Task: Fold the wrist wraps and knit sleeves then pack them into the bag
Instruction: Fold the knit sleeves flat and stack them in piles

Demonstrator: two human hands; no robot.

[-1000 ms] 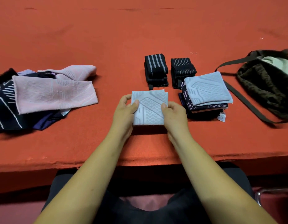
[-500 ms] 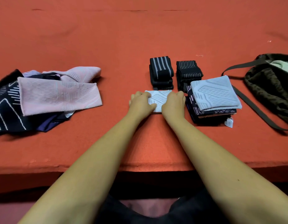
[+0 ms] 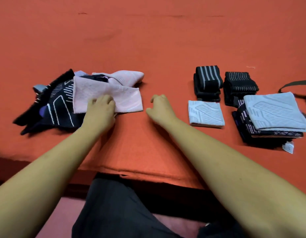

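Fingers [image 3: 106, 100] of the left hand [image 3: 100, 112] curl on the pink sleeve [image 3: 121, 98] — seemingly pinching, blur hinders — right hand [image 3: 160, 107] loosely curled, empty; draw it clear singly.

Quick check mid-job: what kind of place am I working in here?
Probably a folding-and-packing workstation, though no room shows. The person sits at a red cloth-covered table. An unfolded pile of knit sleeves lies on the left, and a folded stack and rolled wrist wraps sit on the right.
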